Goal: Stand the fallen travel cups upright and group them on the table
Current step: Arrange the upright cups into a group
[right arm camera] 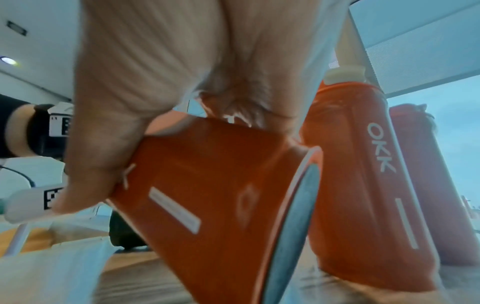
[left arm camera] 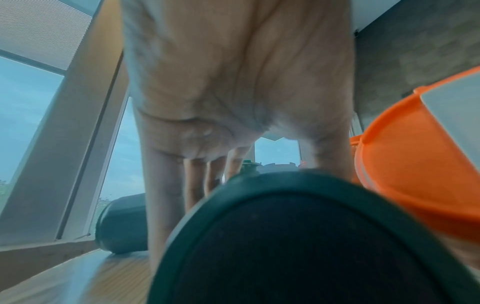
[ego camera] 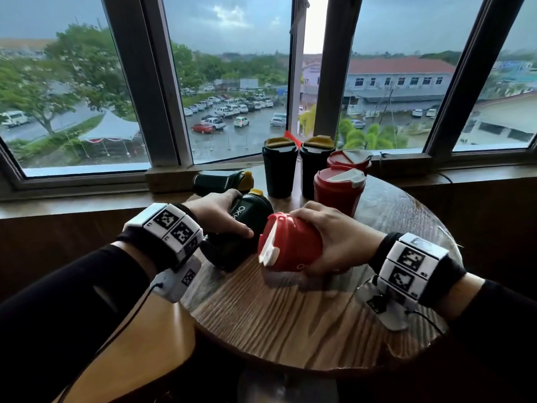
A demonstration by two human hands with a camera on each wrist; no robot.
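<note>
Both hands are loaded. The left hand (ego camera: 220, 212) wraps over the dark green cup (ego camera: 238, 231), which lies tilted with its yellow-capped lid pointing away toward the window and its base toward the person. The right hand (ego camera: 334, 237) curls round the red cup (ego camera: 290, 242), held on its side above the surface (ego camera: 290, 315), white-flapped lid facing left, base to the right. Each cup must swing lid-up. Four upright cups (ego camera: 338, 189) wait just beyond, nearer the right hand. Another green cup (ego camera: 220, 181) lies flat beyond the left hand.
</note>
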